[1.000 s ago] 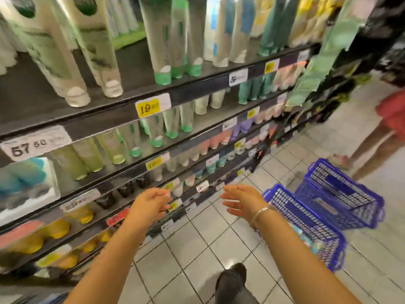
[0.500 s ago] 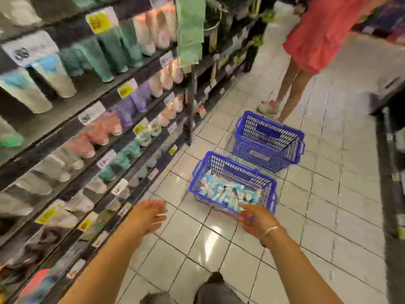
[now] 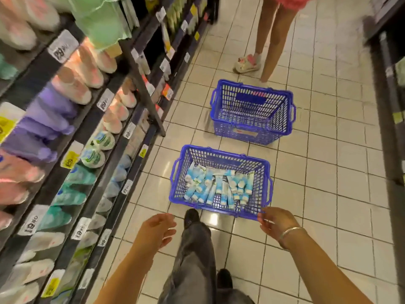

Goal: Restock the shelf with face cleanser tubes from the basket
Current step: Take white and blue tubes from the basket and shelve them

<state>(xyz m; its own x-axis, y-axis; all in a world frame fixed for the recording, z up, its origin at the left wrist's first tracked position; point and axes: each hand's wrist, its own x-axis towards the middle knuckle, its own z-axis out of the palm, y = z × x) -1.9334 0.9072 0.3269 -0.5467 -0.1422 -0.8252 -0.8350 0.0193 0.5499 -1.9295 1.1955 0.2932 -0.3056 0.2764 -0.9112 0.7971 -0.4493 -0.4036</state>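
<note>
My right hand [image 3: 276, 220] holds nothing: its fingers are loosely spread, the fingertips just at the near right corner of the near basket [image 3: 266, 172], and whether they touch the rim I cannot tell. A bracelet [image 3: 290, 231] sits on that wrist. My left hand [image 3: 156, 229] is empty too, fingers relaxed and lightly curled, hanging over the floor [image 3: 317, 172] short of the basket and to its left, apart from it.

The basket is blue plastic mesh and stands on the white tiles in front of my forward foot [image 3: 191, 216]. The tubes [image 3: 219, 186] lie in a heap on its bottom, white and light blue with white caps, pointing in mixed directions. None is in either hand.

Beyond it, well apart, stands a second blue basket [image 3: 287, 102]; I see no goods in it. Past that one are the legs of another person [image 3: 275, 40], in light sandals.

Along my left runs the shelf [image 3: 94, 119], several dark tiers with price tags on the edges. Tubes in pink, purple, teal and white stand in rows on it, blurred. A green sheet [image 3: 98, 20] hangs at the upper tier.
</note>
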